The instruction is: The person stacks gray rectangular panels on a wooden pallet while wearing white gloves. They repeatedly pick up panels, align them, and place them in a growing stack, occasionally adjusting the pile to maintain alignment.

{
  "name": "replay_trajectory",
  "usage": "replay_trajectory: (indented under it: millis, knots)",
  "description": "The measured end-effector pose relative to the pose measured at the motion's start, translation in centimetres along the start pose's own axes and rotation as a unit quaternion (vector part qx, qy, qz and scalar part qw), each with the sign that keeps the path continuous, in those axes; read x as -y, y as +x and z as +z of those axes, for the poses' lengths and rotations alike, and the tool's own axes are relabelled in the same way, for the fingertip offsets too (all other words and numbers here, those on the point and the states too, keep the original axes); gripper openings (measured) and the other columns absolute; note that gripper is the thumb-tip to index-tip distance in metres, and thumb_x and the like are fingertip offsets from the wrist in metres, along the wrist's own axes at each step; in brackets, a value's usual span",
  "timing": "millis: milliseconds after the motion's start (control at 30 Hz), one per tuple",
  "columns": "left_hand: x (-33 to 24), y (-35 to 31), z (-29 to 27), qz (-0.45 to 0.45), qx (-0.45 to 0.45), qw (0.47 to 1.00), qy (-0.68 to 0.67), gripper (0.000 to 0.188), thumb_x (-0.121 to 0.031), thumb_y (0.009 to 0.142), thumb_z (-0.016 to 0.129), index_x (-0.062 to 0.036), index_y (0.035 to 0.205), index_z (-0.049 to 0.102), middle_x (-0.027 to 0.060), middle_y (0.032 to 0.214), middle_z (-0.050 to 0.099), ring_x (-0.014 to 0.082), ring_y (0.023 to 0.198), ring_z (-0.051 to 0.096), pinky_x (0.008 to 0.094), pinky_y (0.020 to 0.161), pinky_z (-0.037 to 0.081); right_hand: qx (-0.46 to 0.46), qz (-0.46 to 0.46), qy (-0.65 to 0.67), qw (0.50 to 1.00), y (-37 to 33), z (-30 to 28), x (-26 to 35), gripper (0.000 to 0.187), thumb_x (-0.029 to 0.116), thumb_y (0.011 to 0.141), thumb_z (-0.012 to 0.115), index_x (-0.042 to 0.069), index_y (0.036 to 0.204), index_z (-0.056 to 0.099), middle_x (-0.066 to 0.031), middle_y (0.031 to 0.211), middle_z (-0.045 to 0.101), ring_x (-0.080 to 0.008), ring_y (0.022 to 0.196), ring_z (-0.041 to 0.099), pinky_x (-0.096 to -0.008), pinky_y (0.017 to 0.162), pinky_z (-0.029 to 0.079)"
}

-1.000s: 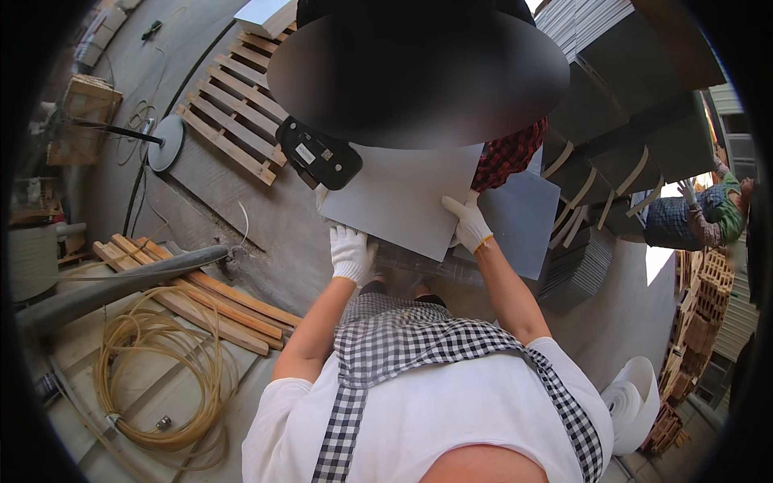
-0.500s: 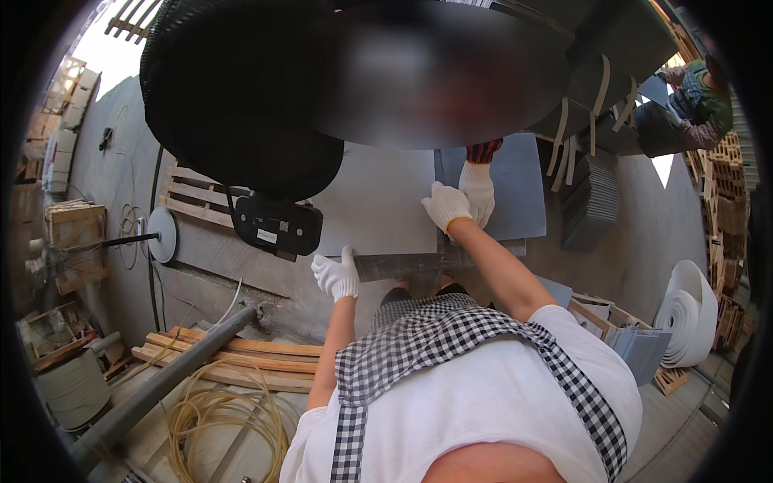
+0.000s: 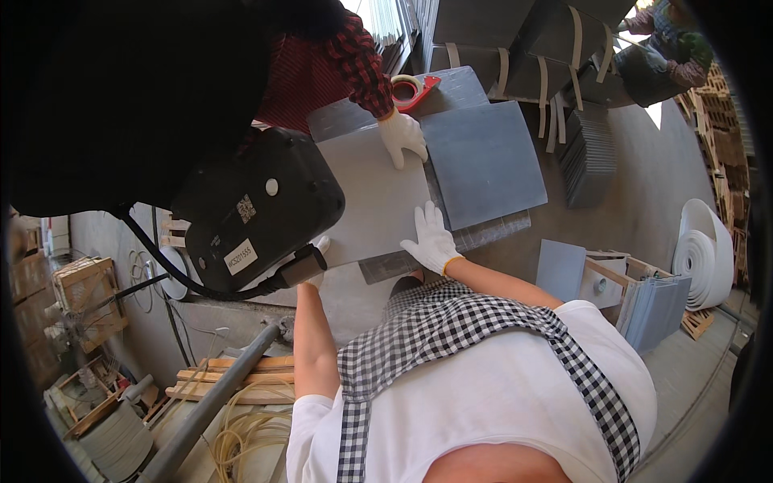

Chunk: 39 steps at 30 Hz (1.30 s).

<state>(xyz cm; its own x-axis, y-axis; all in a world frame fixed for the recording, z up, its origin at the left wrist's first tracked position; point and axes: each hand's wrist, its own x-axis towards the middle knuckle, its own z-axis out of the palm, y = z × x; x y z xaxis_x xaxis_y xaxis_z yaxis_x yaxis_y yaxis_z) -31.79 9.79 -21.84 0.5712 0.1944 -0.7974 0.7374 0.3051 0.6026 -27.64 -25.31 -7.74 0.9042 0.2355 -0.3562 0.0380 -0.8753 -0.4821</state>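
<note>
A light grey sheet (image 3: 366, 189) lies flat in front of me, beside a bluish-grey sheet (image 3: 483, 165) on its right. My right hand (image 3: 433, 241), in a white knitted glove, rests with spread fingers at the light sheet's near right corner. At the sheet's near left side is my left hand (image 3: 321, 272), also gloved; a black device mostly covers it, and its fingers are hidden. A co-worker's gloved hand (image 3: 403, 138), below a red-and-black checked sleeve, touches the light sheet's far right edge. Dark plastic-wrapped material (image 3: 495, 231) shows under both sheets.
The black device (image 3: 262, 209) with a cable blocks the left of the view. A red tape dispenser (image 3: 417, 95) lies beyond the sheets. Stacked dark panels (image 3: 589, 153), a white foam roll (image 3: 699, 258) and an open box (image 3: 608, 278) stand right. A grey pipe (image 3: 213, 402) runs lower left.
My right hand has come nearer and left, away from the co-worker's hand, its fingers now spread. My left hand has gone behind the black device. The co-worker's hand has shifted left onto the light sheet.
</note>
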Motion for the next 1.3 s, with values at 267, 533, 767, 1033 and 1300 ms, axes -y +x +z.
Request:
replay_trajectory:
  millis: [267,533,767,1033,1300]
  knots:
    - [-3.3,-6.9,3.7,0.053,0.004,0.998,-0.038,0.048,-0.031,0.089,0.074,-0.0015,0.125,0.061,0.0063,0.113,0.066,0.0206,0.102,0.062,0.0355,0.09,0.049,0.003,-0.078,-0.1,0.992,-0.8,-1.2,-0.1,0.102,0.038,0.067,0.084,-0.002,0.146,0.033,-0.0333,0.152,0.026,-0.0504,0.14,0.026,-0.0549,0.11,0.029]
    - [-10.7,-18.3,6.0,0.142,-0.163,0.969,0.115,0.057,-0.033,0.083,0.079,0.0084,0.118,0.061,0.0119,0.109,0.068,0.0199,0.095,0.063,0.0339,0.086,0.05,-0.119,-0.18,-0.011,0.976,1.5,-0.2,2.6,0.091,0.032,0.057,0.09,-0.001,0.128,0.044,-0.0227,0.123,0.046,-0.0424,0.117,0.046,-0.0494,0.095,0.041]
    - [-15.8,-25.2,16.2,0.189,-0.308,0.824,0.436,0.072,-0.049,0.075,0.076,0.0103,0.11,0.055,0.0298,0.1,0.069,0.0412,0.093,0.07,0.0447,0.084,0.054,-0.069,-0.107,0.137,0.982,2.2,-0.1,1.9,0.081,0.028,0.061,0.089,0.004,0.125,0.045,-0.0201,0.127,0.051,-0.0377,0.124,0.051,-0.0459,0.096,0.047]
    - [-19.0,-29.3,26.1,0.203,-0.245,0.805,0.5,0.077,-0.053,0.077,0.071,0.0088,0.116,0.049,0.0286,0.088,0.071,0.0452,0.084,0.071,0.0483,0.078,0.056,-0.108,-0.21,0.342,0.91,-3.2,-6.3,3.3,0.087,0.024,0.069,0.088,0.006,0.141,0.043,-0.0146,0.134,0.053,-0.0323,0.122,0.056,-0.042,0.101,0.048]
    - [-19.1,-27.2,25.4,0.327,-0.164,0.792,0.489,0.07,-0.054,0.087,0.065,0.0092,0.115,0.052,0.0285,0.089,0.071,0.0421,0.084,0.072,0.0462,0.077,0.056,-0.182,-0.143,0.352,0.907,-5.0,-11.2,6.7,0.087,0.023,0.071,0.088,0.005,0.143,0.043,-0.0155,0.127,0.061,-0.0295,0.115,0.064,-0.0369,0.094,0.053]
